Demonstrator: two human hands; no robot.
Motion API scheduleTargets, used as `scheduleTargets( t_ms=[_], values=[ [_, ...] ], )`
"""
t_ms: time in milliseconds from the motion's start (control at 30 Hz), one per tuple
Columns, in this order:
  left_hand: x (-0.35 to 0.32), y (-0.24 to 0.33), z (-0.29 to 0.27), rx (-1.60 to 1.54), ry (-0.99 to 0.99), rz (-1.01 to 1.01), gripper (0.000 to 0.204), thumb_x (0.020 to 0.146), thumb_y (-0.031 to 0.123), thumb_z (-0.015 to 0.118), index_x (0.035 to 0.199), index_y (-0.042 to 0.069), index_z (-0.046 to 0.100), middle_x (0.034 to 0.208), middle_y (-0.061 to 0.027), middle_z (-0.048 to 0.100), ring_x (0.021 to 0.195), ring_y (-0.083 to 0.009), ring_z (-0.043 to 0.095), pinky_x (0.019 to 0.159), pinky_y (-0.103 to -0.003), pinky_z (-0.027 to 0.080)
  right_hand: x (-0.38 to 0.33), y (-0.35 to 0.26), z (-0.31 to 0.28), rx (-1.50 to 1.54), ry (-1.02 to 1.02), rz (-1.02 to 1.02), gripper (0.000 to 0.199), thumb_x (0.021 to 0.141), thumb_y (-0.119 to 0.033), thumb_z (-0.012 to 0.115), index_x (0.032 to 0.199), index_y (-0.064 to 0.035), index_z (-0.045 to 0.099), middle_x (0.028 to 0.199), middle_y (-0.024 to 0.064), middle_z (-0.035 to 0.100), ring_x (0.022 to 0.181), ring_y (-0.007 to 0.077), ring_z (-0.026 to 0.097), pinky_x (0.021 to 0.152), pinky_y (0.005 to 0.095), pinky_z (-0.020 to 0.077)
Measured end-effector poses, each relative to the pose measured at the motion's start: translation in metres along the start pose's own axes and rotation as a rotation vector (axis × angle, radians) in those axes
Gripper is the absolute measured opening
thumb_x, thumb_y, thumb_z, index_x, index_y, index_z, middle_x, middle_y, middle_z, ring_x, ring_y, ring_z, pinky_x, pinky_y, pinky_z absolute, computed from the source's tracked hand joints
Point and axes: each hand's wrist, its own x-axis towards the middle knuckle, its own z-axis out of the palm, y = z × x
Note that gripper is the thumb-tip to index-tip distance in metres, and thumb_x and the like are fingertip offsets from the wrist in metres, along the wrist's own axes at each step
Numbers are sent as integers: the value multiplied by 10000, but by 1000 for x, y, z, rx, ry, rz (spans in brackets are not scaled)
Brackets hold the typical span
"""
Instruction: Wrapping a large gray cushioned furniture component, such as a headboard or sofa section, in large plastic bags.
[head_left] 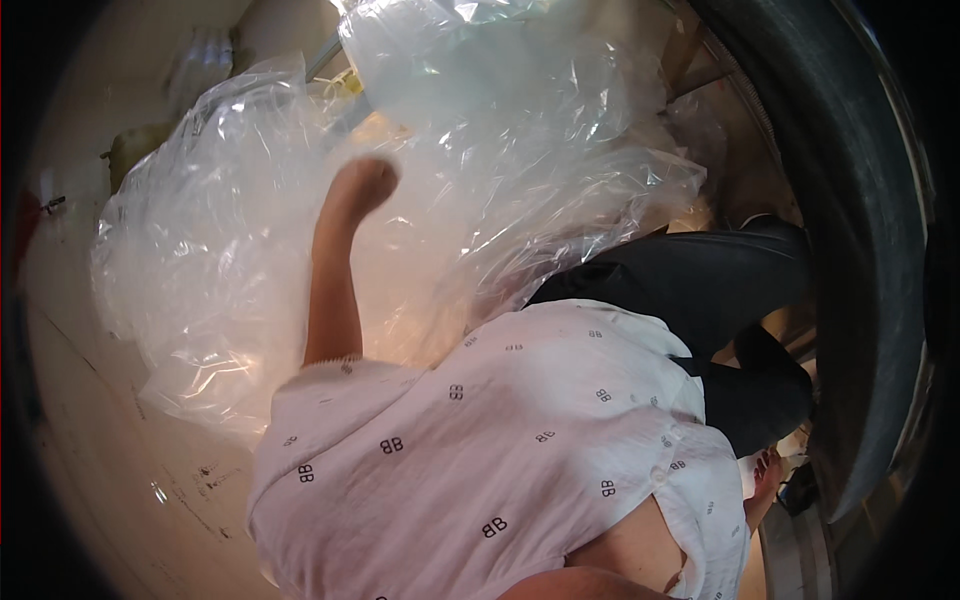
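My left arm reaches up and away from my white patterned shirt (480, 450) into a big heap of clear plastic bags (230, 250). My left hand (365, 185) is blurred, with its fingers curled in against the plastic. Whether it grips a fold of the plastic cannot be told. More crumpled clear plastic (520, 130) rises behind and to the right of the hand. My right hand is out of the picture. My dark trousers (700, 280) show to the right of the shirt.
A large dark curved rim (860, 200) bends down the right side. The pale floor (90, 450) with faint marks lies at the lower left. A foot (768, 478) shows at the lower right. Wooden parts (700, 60) stand at the upper right.
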Motion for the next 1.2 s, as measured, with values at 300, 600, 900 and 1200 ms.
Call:
scheduleTargets(
  t_ms=[300,600,900,1200],
  values=[
    [140,-47,22,-244,-263,-524,619,788,553,529,892,-54,591,876,-197,616,838,-256,590,753,-331,442,-22,22,-4,63,-59,-29,429,844,-366,470,1237,-194,465,1176,27,526,1040,211,492,813,350,345],
    [167,-32,124,-1368,468,-311,748,605,300,809,1208,17,469,1194,-104,513,1096,-215,471,939,-323,358,-57,48,22,75,-44,-8,372,839,-293,469,1195,-188,493,1120,26,547,992,204,506,800,358,358],
    [162,108,24,-1429,461,-175,676,672,239,755,1227,17,440,1206,-91,495,1131,-214,438,965,-312,318,-34,-8,65,151,8,-81,347,896,-235,416,1236,-177,455,1122,27,549,916,171,545,746,307,411],
    [173,82,-31,-2430,308,297,386,861,230,530,1172,10,469,1146,-146,531,1054,-276,513,926,-443,407,-29,-30,62,160,-34,-234,328,891,-209,428,1216,-189,471,966,0,592,769,111,559,621,263,419]
  ],
)
